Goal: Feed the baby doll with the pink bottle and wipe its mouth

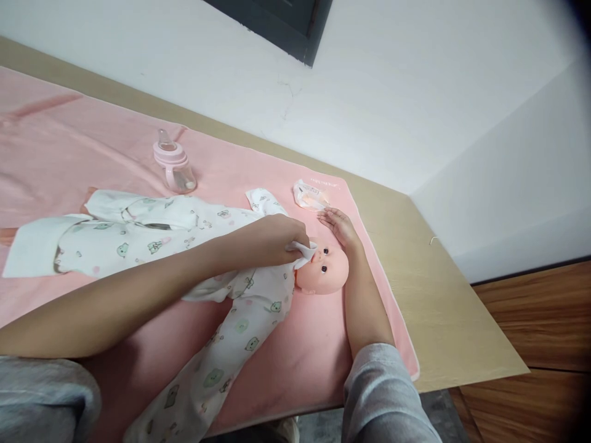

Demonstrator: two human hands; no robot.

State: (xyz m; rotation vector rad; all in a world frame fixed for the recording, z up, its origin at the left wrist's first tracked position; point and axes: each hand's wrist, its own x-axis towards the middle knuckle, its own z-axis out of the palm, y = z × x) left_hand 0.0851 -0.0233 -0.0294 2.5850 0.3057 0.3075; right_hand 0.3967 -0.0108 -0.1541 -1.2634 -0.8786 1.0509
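Observation:
A baby doll [332, 274] lies on its back on a pink blanket, its head to the right, dressed in a white suit [252, 326] printed with small animals. My left hand [281, 237] is closed on a white wipe [305, 251], pressed against the doll's mouth and chin. Beyond the doll's head, my right hand [339, 224] lies with its fingers stretched out and nothing in them. Its fingertips are close to a small wipes packet [310, 194]; whether they touch it I cannot tell. My left forearm crosses over the doll's body and hides part of it.
A pink-topped baby bottle [174, 163] with a handle stands near the doll's legs. The pink blanket [318, 363] covers much of a tan table [415, 277]. A white wall rises behind it, with a dark frame [286, 24] above. Wood-grain panels [535, 326] are at the right.

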